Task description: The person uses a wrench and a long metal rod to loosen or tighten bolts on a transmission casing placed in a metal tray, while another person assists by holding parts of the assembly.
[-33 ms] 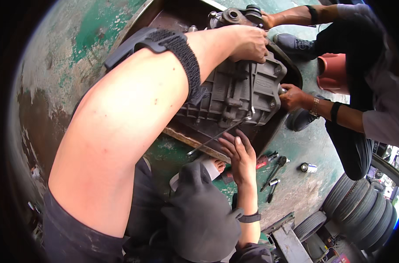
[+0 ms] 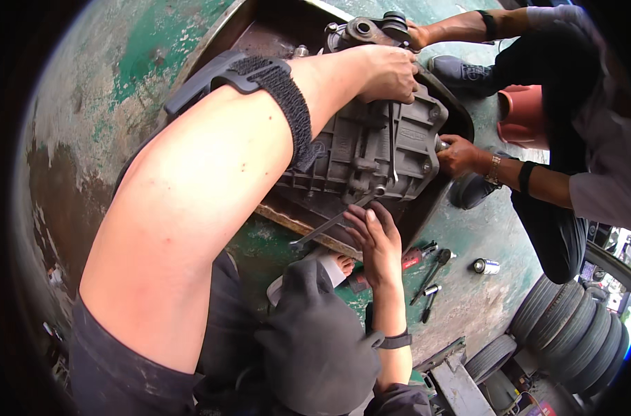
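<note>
A grey metal gearbox housing (image 2: pixel 412 149) with ribbed sides lies in a shallow rusty metal tray (image 2: pixel 274 216). My left hand (image 2: pixel 391 75) reaches over the housing, fingers curled round the upper end of a long thin wrench (image 2: pixel 391 142) that runs down along its face. A second wrench (image 2: pixel 322 229) slants across the tray's near edge, its ring end against the housing's lower edge. My right hand (image 2: pixel 379 243) is beside this wrench, fingers apart and slightly bent; whether they touch it I cannot tell. A co-worker's hands (image 2: pixel 457 155) rest at the housing's right side and top.
On the floor right of my hand lie a ratchet (image 2: pixel 439 267), a red-and-black tool (image 2: pixel 412 256) and a small can (image 2: pixel 487 266). A red bucket (image 2: pixel 523 116) stands by the co-worker's legs. Stacked tyres (image 2: pixel 572 333) fill the lower right.
The view has shifted a little. The lower wrench has moved slightly left and turned, now showing more of its flat side. Both my hands keep nearly the same place.
</note>
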A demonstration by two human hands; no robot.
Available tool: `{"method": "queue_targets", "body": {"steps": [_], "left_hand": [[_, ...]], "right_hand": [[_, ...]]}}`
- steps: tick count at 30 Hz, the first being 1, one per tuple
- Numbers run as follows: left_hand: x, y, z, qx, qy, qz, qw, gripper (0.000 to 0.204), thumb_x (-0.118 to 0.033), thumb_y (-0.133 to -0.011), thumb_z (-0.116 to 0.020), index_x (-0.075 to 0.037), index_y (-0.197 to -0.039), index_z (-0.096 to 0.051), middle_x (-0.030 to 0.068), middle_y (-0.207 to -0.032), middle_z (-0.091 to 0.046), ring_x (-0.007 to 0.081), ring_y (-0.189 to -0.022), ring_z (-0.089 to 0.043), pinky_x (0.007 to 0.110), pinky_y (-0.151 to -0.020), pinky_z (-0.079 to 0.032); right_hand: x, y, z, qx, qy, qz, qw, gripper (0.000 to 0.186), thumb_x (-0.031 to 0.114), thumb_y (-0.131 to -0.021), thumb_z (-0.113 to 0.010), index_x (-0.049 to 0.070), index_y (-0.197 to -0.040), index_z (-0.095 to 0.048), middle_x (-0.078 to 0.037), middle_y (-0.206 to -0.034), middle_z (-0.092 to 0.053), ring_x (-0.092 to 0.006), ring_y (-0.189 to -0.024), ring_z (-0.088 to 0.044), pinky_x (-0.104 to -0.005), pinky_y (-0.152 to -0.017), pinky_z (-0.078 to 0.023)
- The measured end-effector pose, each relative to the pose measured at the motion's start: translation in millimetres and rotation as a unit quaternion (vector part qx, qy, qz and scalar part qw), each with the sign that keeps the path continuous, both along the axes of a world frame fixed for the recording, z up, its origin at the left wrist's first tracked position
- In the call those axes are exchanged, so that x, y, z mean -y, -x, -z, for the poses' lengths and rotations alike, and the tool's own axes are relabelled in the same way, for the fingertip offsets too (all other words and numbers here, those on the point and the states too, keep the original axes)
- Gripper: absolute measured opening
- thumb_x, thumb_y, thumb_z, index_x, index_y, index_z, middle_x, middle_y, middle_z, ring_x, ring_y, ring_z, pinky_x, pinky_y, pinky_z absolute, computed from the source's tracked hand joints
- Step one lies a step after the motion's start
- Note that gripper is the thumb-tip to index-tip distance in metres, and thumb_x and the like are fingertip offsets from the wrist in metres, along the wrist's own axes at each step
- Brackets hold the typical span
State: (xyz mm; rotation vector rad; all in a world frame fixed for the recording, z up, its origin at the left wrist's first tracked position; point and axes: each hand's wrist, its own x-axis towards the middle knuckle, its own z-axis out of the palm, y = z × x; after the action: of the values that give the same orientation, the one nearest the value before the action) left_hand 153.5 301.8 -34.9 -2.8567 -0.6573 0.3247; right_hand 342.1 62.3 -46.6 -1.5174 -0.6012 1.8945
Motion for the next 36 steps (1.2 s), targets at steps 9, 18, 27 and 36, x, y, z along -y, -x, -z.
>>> {"method": "queue_targets", "body": {"steps": [9, 18, 27, 36], "left_hand": [[22, -32, -19, -0.106, 0.056, -0.011, 0.993, 0.032, -0.027, -0.065, -0.071, -0.016, -0.095, -0.068, -0.0009, -0.097, -0.066, 0.0183, -0.105, -0.058, 0.037, -0.098, -0.039], [19, -33, 7, -0.07, -0.032, -0.043, 0.996, 0.017, -0.019, -0.093, -0.05, -0.019, -0.107, -0.06, 0.0032, -0.106, -0.063, 0.0228, -0.103, -0.061, 0.035, -0.086, -0.048], [71, -76, -35, 0.284, -0.044, 0.005, 0.958, 0.034, -0.009, -0.079, -0.059, -0.022, -0.11, -0.06, 0.0022, -0.097, -0.06, 0.0213, -0.086, -0.062, 0.034, -0.073, -0.053], [154, -3, -67, 0.322, 0.22, -0.172, 0.905, 0.033, -0.013, -0.079, -0.069, -0.012, -0.111, -0.064, 0.0061, -0.109, -0.064, 0.0254, -0.087, -0.067, 0.034, -0.073, -0.053]], "right_hand": [[5, 12, 52, 0.254, -0.156, 0.064, 0.952, 0.026, 0.014, -0.089, -0.071, -0.003, -0.106, -0.063, -0.006, -0.092, -0.067, -0.0122, -0.078, -0.06, -0.0235, -0.078, -0.046], [21, -48, 7, -0.041, -0.22, 0.361, 0.905, 0.016, 0.017, -0.098, -0.058, 0.002, -0.1, -0.055, -0.002, -0.072, -0.053, -0.0119, -0.056, -0.047, -0.0262, -0.052, -0.043], [-29, -80, -65, 0.072, -0.175, 0.169, 0.967, 0.029, 0.022, -0.092, -0.066, -0.001, -0.109, -0.065, -0.007, -0.081, -0.068, -0.0042, -0.052, -0.046, -0.0197, -0.044, -0.033], [-5, -85, -86, 0.084, -0.062, -0.2, 0.974, 0.033, 0.009, -0.087, -0.063, -0.01, -0.114, -0.06, -0.004, -0.07, -0.064, -0.0063, -0.062, -0.056, -0.0232, -0.057, -0.046]]}}
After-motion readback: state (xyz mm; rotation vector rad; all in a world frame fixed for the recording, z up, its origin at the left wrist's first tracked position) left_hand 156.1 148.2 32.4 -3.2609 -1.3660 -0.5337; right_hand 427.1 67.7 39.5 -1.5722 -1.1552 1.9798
